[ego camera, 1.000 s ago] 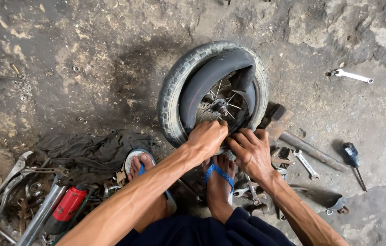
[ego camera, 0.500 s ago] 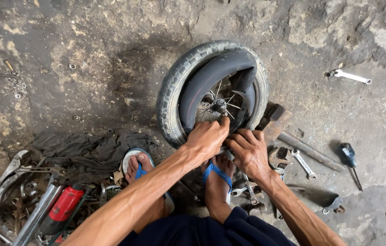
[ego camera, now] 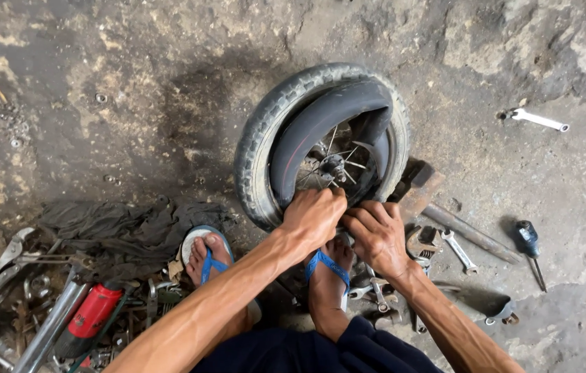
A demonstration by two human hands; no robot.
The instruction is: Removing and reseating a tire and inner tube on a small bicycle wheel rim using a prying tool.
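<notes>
A small spoked wheel with a black tyre (ego camera: 260,145) lies on the concrete floor. A black inner tube (ego camera: 320,117) bulges out of the tyre over the spokes and hub (ego camera: 334,166). My left hand (ego camera: 314,215) is closed on the near edge of the inner tube at the rim. My right hand (ego camera: 376,235) presses beside it on the same near edge, fingers curled on the tube. Both my feet in blue-strapped sandals (ego camera: 210,257) rest just below the wheel.
A hammer (ego camera: 438,200) lies right of the wheel, with spanners (ego camera: 457,250), a screwdriver (ego camera: 531,246) and a further spanner (ego camera: 539,119) beyond. At left are a dark rag (ego camera: 113,228), pliers (ego camera: 3,266), a red-bodied tool (ego camera: 92,311) and several small metal parts.
Both hands stay on the tube at the near rim; my left hand has shifted slightly along the edge. The wheel has not moved.
</notes>
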